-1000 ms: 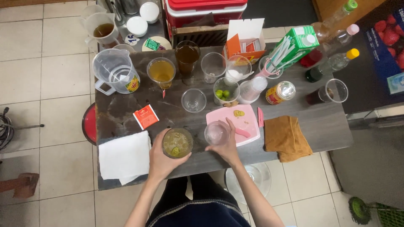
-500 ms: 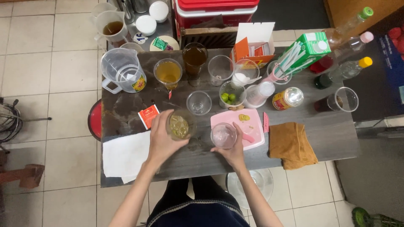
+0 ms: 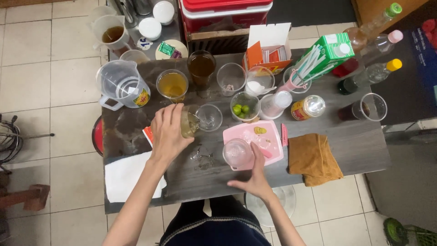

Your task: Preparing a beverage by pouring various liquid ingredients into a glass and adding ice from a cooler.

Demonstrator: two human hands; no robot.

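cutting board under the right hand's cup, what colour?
Pink cutting board, seen clearest in the head view; the right hand steadies a clear cup on it.

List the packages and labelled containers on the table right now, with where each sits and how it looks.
Green carton: far right of table, green and white box with a white cap.
Open box: far middle, orange and white, flap up.
Can: right of middle, lying on its side, red and yellow label.
Red packet: by the left hand, flat.
Jug: far left, clear, small yellow and red label.
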